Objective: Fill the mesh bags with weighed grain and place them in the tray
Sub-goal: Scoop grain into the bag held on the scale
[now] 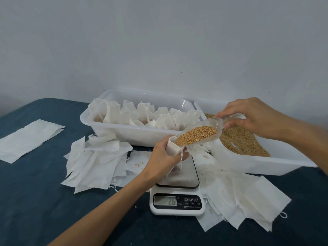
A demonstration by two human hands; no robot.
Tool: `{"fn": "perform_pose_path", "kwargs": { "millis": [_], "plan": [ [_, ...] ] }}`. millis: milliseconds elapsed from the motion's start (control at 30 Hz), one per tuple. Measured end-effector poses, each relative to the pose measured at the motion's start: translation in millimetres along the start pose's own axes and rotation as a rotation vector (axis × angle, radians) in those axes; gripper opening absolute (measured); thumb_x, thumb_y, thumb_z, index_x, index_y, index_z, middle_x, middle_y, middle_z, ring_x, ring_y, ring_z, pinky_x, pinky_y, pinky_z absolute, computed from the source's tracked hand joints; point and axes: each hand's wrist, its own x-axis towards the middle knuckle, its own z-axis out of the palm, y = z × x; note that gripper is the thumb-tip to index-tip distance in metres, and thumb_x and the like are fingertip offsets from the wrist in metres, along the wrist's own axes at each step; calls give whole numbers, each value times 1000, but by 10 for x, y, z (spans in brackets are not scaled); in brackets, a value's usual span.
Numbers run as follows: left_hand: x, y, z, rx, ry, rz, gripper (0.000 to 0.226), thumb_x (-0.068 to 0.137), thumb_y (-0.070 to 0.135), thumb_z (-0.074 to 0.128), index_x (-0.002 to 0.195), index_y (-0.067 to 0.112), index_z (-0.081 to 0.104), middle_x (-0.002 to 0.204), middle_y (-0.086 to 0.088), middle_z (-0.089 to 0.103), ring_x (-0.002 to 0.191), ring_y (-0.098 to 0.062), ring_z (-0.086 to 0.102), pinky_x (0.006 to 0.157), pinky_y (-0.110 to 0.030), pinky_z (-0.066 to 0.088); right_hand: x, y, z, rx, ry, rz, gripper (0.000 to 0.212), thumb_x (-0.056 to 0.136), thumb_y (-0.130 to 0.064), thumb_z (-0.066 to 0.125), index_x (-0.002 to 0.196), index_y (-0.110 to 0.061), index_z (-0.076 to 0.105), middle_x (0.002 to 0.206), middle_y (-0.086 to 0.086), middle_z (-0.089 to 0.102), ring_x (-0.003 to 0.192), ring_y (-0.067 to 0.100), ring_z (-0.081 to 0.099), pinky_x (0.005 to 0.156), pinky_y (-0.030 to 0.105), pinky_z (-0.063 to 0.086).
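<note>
The left forearm reaches in from the bottom edge over bare blue table [35, 201]. The scale [176, 201] sits near the front, its display reading 2.6. Above its platform the left hand [165, 157] grips an open mesh bag [171, 147], fingers curled round it. The right hand [252, 116] pinches the handle of a clear scoop [200, 134] of grain, its lip at the bag's mouth. Filled bags stand in the tray [124, 132]; the grain bin [262, 164] is crowded beside it, near the right edge.

Plain pale wall [159, 41] fills upper frame, a few small dark specks at right. Dark blue tabletop [35, 201] below. Soft, even light.
</note>
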Motion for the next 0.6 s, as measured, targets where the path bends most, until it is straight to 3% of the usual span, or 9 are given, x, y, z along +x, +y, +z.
{"fn": "perform_pose_path", "kwargs": {
  "millis": [300,433,600],
  "plan": [
    [-14,31,13,28,13,-3,24,93,-4,72,115,7,70,100,1,76,96,-7,74,74,-18,58,-9,4,9,1,4,-6,29,87,-18,76,115,-29,76,102,-19,70,105,5,61,99,52,43],
    [-13,28,17,34,11,-4,25,93,-7,70,116,5,70,102,-2,75,97,-7,73,79,-19,58,-9,13,13,9,3,-7,30,87,-19,76,115,-30,76,101,-20,70,105,4,61,99,51,43],
    [-10,37,14,43,19,-10,26,93,-7,71,117,5,69,104,-4,76,96,-6,74,74,-17,58,-2,15,24,3,6,-23,30,87,-18,76,114,-29,76,101,-19,71,103,3,61,97,48,46]
  ]
}}
